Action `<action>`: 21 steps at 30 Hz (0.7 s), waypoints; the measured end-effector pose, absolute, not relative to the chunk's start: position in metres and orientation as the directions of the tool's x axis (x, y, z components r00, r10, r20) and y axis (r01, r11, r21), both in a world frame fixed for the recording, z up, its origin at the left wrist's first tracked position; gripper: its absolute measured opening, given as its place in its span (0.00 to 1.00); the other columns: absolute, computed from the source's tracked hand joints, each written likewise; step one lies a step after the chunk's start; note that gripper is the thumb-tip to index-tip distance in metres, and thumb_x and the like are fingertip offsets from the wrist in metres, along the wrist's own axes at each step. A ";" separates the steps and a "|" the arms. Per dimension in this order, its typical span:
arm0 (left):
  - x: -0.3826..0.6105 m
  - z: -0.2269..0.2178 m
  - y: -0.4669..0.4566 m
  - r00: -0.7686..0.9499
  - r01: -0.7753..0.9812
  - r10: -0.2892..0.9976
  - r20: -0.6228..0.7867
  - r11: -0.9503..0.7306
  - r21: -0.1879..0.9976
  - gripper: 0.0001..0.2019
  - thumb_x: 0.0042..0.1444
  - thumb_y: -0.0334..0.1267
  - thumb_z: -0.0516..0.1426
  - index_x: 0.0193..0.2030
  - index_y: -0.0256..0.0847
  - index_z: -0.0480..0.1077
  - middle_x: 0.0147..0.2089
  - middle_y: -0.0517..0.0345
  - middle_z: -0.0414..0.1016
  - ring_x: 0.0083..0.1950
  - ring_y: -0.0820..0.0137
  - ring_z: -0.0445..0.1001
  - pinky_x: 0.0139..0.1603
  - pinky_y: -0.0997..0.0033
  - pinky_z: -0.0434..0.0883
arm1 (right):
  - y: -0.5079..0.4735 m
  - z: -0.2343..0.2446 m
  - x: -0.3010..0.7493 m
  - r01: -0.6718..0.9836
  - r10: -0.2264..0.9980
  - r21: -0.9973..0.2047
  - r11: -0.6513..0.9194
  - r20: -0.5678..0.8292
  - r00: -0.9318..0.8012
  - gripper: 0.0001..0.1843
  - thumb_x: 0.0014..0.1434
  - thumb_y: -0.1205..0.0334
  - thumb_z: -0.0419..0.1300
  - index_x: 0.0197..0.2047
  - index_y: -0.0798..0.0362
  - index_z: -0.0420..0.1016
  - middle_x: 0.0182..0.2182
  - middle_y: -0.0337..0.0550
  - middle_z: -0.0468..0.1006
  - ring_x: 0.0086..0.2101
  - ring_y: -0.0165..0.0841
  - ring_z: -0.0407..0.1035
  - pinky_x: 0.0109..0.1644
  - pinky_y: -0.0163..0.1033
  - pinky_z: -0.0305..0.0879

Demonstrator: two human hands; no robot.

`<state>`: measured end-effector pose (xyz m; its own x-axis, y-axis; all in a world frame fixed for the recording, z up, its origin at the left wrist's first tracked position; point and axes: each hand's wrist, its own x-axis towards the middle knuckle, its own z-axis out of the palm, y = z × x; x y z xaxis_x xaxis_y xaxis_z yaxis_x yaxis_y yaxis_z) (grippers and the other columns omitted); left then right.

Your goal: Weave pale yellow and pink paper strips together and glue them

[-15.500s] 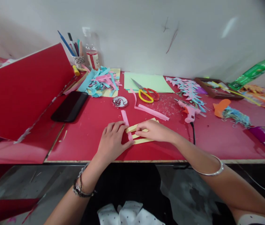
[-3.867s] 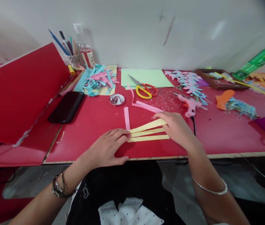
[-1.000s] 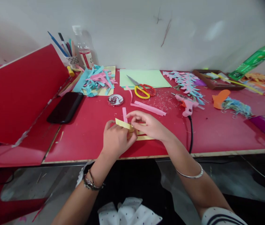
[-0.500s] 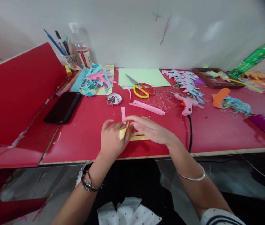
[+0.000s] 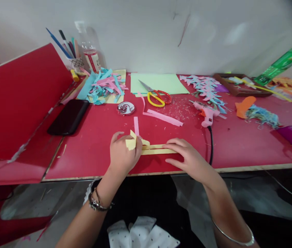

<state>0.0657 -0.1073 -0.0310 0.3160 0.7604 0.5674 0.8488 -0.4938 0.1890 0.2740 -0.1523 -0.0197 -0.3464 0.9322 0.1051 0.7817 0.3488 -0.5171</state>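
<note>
Yellow strips (image 5: 157,151) are laid on the red table (image 5: 96,141), one gripped folded in the fingers of the left hand (image 5: 123,153); those touched by the right hand (image 5: 188,156), its fingers parted, should be kept flat.

Soft, fairly even light seems to fall from above, leaving the wall (image 5: 146,41) behind the scissors (image 5: 152,91) pale grey with a blurred streak of glare up to their right, a faint shadow beside the clear bottle (image 5: 90,51) to their left, and dim floor (image 5: 197,203) far below them. The red tabletop (image 5: 101,137) looks saturated around the scissors and washed with pinkish sheen well to their right. Yellow strips (image 5: 158,151) below them have fairly clear edges, while wide-angle stretching and a black corner mark the far upper right.
</note>
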 end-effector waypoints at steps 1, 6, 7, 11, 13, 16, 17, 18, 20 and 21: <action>0.066 -0.031 -0.107 0.314 0.850 0.762 0.566 -0.492 0.190 0.18 0.56 0.32 0.46 0.21 0.36 0.71 0.18 0.56 0.72 0.20 0.71 0.68 0.45 0.61 0.65 | -0.152 -0.021 0.274 0.780 0.934 -0.521 0.347 0.111 -0.341 0.13 0.56 0.62 0.56 0.46 0.50 0.69 0.45 0.45 0.69 0.44 0.35 0.65 0.49 0.43 0.61; 0.066 -0.029 -0.107 0.316 0.854 0.767 0.558 -0.486 0.184 0.18 0.56 0.33 0.46 0.21 0.36 0.71 0.17 0.56 0.70 0.19 0.71 0.68 0.45 0.60 0.65 | -0.143 -0.019 0.270 0.766 0.924 -0.523 0.373 0.136 -0.357 0.08 0.55 0.64 0.56 0.40 0.52 0.71 0.40 0.44 0.71 0.40 0.34 0.66 0.46 0.40 0.63; 0.066 -0.029 -0.108 0.318 0.855 0.769 0.555 -0.486 0.182 0.18 0.56 0.33 0.46 0.21 0.36 0.71 0.17 0.56 0.71 0.20 0.71 0.68 0.45 0.60 0.65 | -0.142 -0.019 0.270 0.768 0.921 -0.515 0.381 0.134 -0.367 0.08 0.56 0.65 0.56 0.40 0.53 0.71 0.38 0.44 0.71 0.39 0.33 0.66 0.45 0.40 0.63; 0.066 -0.031 -0.108 0.313 0.854 0.777 0.547 -0.482 0.196 0.18 0.57 0.34 0.46 0.23 0.36 0.72 0.18 0.56 0.72 0.21 0.70 0.69 0.45 0.60 0.65 | -0.139 -0.021 0.269 0.795 0.908 -0.445 0.412 0.128 -0.400 0.09 0.57 0.65 0.54 0.40 0.54 0.71 0.37 0.45 0.72 0.37 0.34 0.67 0.42 0.41 0.64; 0.066 -0.031 -0.109 0.305 0.852 0.781 0.544 -0.479 0.210 0.17 0.57 0.34 0.46 0.24 0.36 0.72 0.19 0.56 0.72 0.22 0.70 0.69 0.45 0.61 0.65 | -0.139 -0.021 0.269 0.806 0.903 -0.411 0.426 0.136 -0.408 0.09 0.57 0.66 0.52 0.41 0.55 0.71 0.36 0.46 0.72 0.37 0.35 0.67 0.42 0.42 0.63; 0.068 -0.030 -0.110 0.308 0.846 0.773 0.555 -0.489 0.213 0.17 0.57 0.34 0.46 0.24 0.37 0.72 0.20 0.57 0.73 0.22 0.71 0.69 0.46 0.62 0.64 | -0.145 -0.019 0.266 0.819 0.906 -0.388 0.423 0.155 -0.395 0.10 0.57 0.64 0.53 0.41 0.54 0.71 0.36 0.47 0.72 0.37 0.35 0.67 0.42 0.43 0.64; 0.068 -0.030 -0.110 0.313 0.843 0.762 0.567 -0.498 0.204 0.17 0.57 0.34 0.46 0.24 0.37 0.72 0.20 0.58 0.73 0.22 0.71 0.69 0.45 0.62 0.63 | -0.148 -0.018 0.265 0.825 0.909 -0.382 0.415 0.159 -0.384 0.11 0.57 0.63 0.53 0.42 0.54 0.71 0.37 0.47 0.72 0.37 0.36 0.67 0.42 0.43 0.64; 0.068 -0.030 -0.111 0.319 0.842 0.752 0.577 -0.505 0.192 0.17 0.57 0.34 0.46 0.24 0.38 0.73 0.21 0.58 0.73 0.23 0.71 0.69 0.44 0.62 0.63 | -0.151 -0.017 0.263 0.834 0.913 -0.373 0.407 0.163 -0.373 0.12 0.57 0.61 0.54 0.43 0.53 0.71 0.37 0.47 0.72 0.38 0.36 0.67 0.43 0.44 0.64; 0.070 -0.029 -0.112 0.350 0.846 0.743 0.571 -0.512 0.148 0.16 0.57 0.34 0.47 0.25 0.38 0.73 0.22 0.57 0.74 0.24 0.70 0.70 0.42 0.63 0.64 | -0.160 -0.017 0.260 0.850 0.920 -0.352 0.392 0.174 -0.352 0.15 0.56 0.58 0.54 0.46 0.52 0.69 0.40 0.48 0.71 0.40 0.38 0.67 0.45 0.46 0.64; 0.070 -0.029 -0.112 0.374 0.851 0.746 0.552 -0.512 0.115 0.16 0.57 0.34 0.47 0.26 0.37 0.73 0.24 0.56 0.74 0.25 0.69 0.70 0.40 0.63 0.64 | -0.165 -0.018 0.258 0.854 0.920 -0.344 0.390 0.176 -0.349 0.17 0.56 0.57 0.54 0.48 0.53 0.68 0.42 0.49 0.70 0.42 0.39 0.66 0.46 0.47 0.64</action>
<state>0.0701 -0.1120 -0.0294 0.3736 0.7455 0.5519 0.8515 -0.5117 0.1149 0.2585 -0.1648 -0.0177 -0.3489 0.9205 0.1762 0.8543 0.3897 -0.3439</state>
